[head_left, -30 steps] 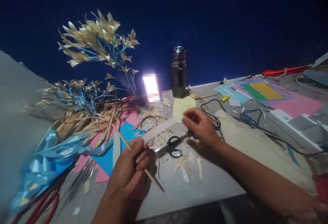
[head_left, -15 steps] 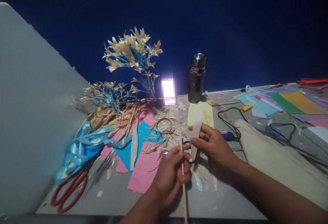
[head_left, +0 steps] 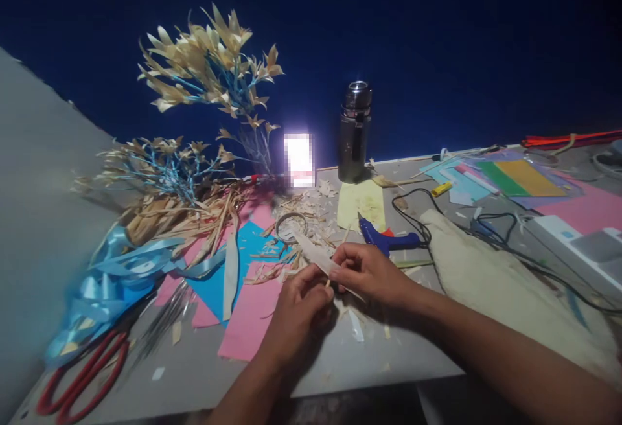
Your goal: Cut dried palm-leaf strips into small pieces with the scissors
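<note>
Near the middle of the table my two hands meet. My left hand has its fingers closed round a thin wooden stick, most of which is hidden by the hands. Between the thumb and fingers of my right hand is a pale, husk-like strip, slanting across the stick between both hands. Just beyond the right hand lies a blue glue gun, its nozzle over a yellow sheet. The black-handled scissors seen earlier are out of sight.
Dried-husk flowers on blue stems stand back left, beside a bright light and dark flask. Blue ribbon and red-handled scissors lie left. A cream cloth, black cord and power strip occupy the right.
The right hand took up the pale strip, held it upright, then laid it slantwise against the stick. The left hand turned the stick. The view swung right and back.
</note>
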`<state>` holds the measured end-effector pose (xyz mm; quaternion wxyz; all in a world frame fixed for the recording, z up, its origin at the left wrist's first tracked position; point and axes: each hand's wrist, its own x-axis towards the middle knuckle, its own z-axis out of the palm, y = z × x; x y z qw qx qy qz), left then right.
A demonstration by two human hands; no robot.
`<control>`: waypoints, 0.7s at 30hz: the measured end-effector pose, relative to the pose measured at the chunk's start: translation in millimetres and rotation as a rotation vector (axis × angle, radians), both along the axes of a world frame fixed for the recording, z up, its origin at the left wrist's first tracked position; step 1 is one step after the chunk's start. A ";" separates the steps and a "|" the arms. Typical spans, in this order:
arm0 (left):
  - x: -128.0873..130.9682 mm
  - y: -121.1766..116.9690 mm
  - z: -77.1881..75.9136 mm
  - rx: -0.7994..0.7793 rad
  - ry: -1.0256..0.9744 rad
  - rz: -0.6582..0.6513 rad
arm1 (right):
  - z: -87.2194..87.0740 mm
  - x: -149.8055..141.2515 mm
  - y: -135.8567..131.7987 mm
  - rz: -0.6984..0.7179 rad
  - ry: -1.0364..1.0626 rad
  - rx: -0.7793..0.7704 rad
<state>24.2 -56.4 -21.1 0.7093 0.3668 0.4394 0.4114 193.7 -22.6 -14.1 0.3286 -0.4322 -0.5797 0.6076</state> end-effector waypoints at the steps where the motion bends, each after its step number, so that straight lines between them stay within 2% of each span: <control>1: 2.3 -0.5 -1.4 -0.020 -0.029 0.009 | -0.1 0.1 0.4 -0.018 -0.024 0.007; 7: 7.3 3.6 -8.7 0.007 0.100 0.122 | 3.5 3.1 0.9 -0.001 -0.046 0.050; 12: 4.6 9.5 -10.4 0.005 0.153 0.179 | -0.6 4.7 4.4 -0.009 -0.081 0.050; 17: 4.5 6.3 -9.8 0.038 0.100 0.089 | -3.5 2.8 6.1 -0.049 -0.076 0.100; 21: 4.7 3.3 -2.2 0.038 0.184 0.086 | -2.5 1.0 6.8 -0.090 -0.036 0.018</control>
